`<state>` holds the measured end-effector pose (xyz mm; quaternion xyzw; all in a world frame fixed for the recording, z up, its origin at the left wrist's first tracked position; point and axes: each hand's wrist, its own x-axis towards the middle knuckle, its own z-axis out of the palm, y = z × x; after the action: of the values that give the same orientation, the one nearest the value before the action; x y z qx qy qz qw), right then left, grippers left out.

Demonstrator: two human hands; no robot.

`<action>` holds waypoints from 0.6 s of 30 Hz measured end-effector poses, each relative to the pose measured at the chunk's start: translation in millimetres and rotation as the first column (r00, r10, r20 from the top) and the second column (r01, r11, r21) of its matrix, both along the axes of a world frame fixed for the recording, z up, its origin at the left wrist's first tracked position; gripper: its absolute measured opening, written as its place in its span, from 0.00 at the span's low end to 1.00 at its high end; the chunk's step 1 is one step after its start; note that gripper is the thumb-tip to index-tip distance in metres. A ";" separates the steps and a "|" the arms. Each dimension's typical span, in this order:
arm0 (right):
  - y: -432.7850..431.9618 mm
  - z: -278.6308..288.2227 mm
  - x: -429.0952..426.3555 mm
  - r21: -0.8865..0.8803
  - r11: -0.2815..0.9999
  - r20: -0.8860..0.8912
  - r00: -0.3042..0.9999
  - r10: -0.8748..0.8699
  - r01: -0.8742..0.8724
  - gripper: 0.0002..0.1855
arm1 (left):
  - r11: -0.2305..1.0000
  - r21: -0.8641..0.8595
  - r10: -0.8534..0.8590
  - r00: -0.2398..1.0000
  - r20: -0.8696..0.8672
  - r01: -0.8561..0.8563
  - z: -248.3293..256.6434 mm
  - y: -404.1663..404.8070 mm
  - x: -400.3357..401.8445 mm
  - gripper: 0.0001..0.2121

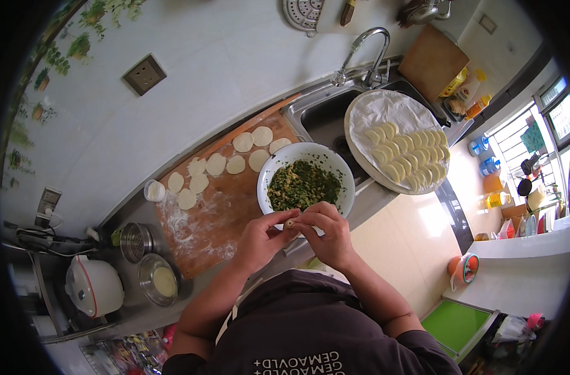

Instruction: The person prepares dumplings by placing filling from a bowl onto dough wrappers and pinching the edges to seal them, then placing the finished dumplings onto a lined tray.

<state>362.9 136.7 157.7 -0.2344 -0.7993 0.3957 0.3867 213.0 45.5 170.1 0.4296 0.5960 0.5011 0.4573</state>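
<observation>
Both my left hand (265,240) and my right hand (326,234) pinch a dumpling (290,224) between their fingertips, mostly hidden by the fingers. They are over the near rim of a white enamel bowl (348,174), which holds chopped green and yellow filling (303,185). Left of the bowl, several round dough wrappers (216,164) lie on a floured wooden board (228,201). At the right, a round tray (368,107) lined with white cloth holds rows of folded dumplings (407,163) and rests across the sink.
A steel sink (329,112) with a chrome faucet (370,77) lies behind the bowl and tray. A small white-filled tub (154,191) stands at the board's left corner. Further left are a glass bowl with dough (157,280), steel strainer (135,242) and white rice cooker (97,287).
</observation>
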 end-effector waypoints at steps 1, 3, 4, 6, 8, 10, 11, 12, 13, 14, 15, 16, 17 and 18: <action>0.4 0.3 -0.4 -0.015 1.000 -0.005 1.000 0.010 -0.010 0.10 | 0.999 -0.034 -0.003 0.999 0.047 0.004 -1.5 -0.9 -1.0 0.17; 4.1 1.6 1.7 0.026 0.999 0.022 0.999 0.043 -0.043 0.10 | 0.998 -0.066 0.002 0.996 0.091 0.004 -2.7 -2.2 -2.4 0.17; 5.8 3.5 1.2 0.066 0.995 0.053 0.996 0.070 -0.074 0.11 | 0.999 -0.043 0.007 0.995 0.103 -0.002 -2.6 -2.8 -3.1 0.17; 4.1 14.0 -5.1 0.097 0.994 0.019 0.999 0.046 -0.047 0.11 | 1.000 -0.018 0.019 0.993 0.113 -0.017 -3.7 -4.9 -5.2 0.17; 2.5 17.9 -12.5 0.125 0.992 -0.016 1.000 0.026 -0.024 0.11 | 0.997 -0.023 0.070 0.991 0.111 -0.068 -6.7 -8.3 -8.7 0.17; 2.4 16.7 -18.8 0.145 0.989 0.024 0.999 0.037 -0.040 0.13 | 0.996 -0.022 0.088 0.990 0.113 -0.086 -8.0 -11.2 -10.8 0.16; 3.5 14.4 -22.2 0.147 0.988 0.022 0.999 0.048 -0.051 0.13 | 0.995 -0.023 0.097 0.988 0.118 -0.095 -7.8 -13.0 -11.9 0.16; 5.5 11.7 -26.2 0.163 0.982 0.029 0.995 0.095 -0.099 0.12 | 0.994 -0.020 0.108 0.987 0.115 -0.107 -6.7 -14.3 -12.5 0.16; 6.3 10.6 -29.7 0.178 0.973 0.036 0.989 0.142 -0.147 0.10 | 0.991 -0.037 0.132 0.985 0.113 -0.129 -5.2 -15.6 -12.7 0.16; 5.9 10.7 -32.4 0.181 0.971 0.034 0.988 0.154 -0.157 0.10 | 0.987 -0.054 0.157 0.982 0.110 -0.151 -4.0 -17.2 -13.6 0.16; 5.1 11.7 -35.7 0.201 0.965 0.060 0.985 0.160 -0.169 0.10 | 0.985 -0.050 0.169 0.980 0.109 -0.165 -4.6 -19.6 -15.2 0.16; 4.4 12.6 -38.9 0.222 0.958 0.087 0.982 0.166 -0.181 0.10 | 0.982 -0.074 0.180 0.974 0.135 -0.172 -6.1 -22.3 -16.9 0.16; 4.9 12.7 -40.2 0.226 0.955 0.086 0.980 0.178 -0.193 0.10 | 0.979 -0.098 0.191 0.968 0.160 -0.177 -6.8 -24.8 -18.4 0.16; 6.1 12.7 -40.1 0.246 0.941 0.082 0.972 0.218 -0.232 0.12 | 0.977 -0.094 0.204 0.966 0.160 -0.190 -6.8 -27.4 -19.8 0.16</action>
<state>322.8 142.9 170.4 -0.1005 -0.8751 0.3251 0.3441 193.2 18.1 163.3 0.3061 0.6140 0.5550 0.4704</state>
